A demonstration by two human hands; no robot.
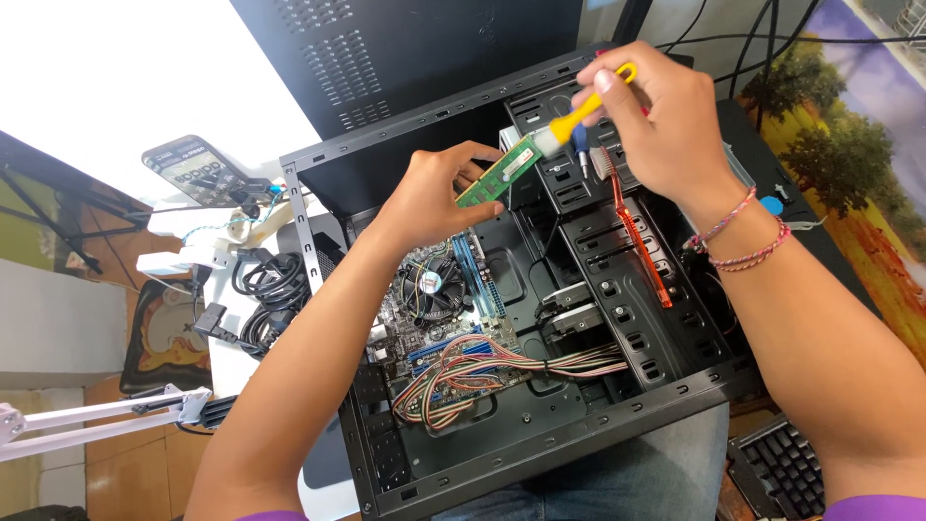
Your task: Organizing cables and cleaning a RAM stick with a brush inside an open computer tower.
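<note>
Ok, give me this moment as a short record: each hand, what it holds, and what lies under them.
left hand: holds green memory stick by one end
right hand: grips yellow-handled brush, bristles on the stick
below: open black computer case, motherboard with round cooler fan
cables: striped bundle across the board
beside case: phone, black keyboard

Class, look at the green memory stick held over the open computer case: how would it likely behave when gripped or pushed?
The green memory stick is a thin flat board, so it is probably stiff and light. The left hand pinches it by one end while the right hand works a yellow-handled brush at the other, suggesting it holds its shape. Its thinness hints it may be fragile if bent.
</note>
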